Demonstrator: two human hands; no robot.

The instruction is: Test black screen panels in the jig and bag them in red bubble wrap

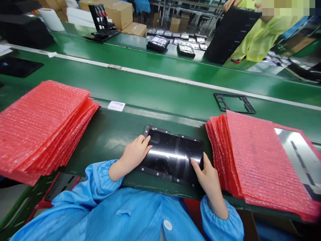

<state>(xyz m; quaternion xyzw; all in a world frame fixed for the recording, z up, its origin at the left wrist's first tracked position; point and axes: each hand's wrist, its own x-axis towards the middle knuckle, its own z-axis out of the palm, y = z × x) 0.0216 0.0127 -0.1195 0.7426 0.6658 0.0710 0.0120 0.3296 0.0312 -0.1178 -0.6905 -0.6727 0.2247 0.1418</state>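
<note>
left hand (135, 155): fingers curled on screen panel (173, 157), grip unclear | right hand (207, 174): thumb and fingers parted across its edge, grip unclear | seems stiff, slippery, fragile; hold by black frame (152, 172)

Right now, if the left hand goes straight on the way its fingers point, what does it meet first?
The glossy black display panel: the left hand appears to have its fingertips on the panel's face, so it meets that first, though depth is hard to judge from this head view.
</note>
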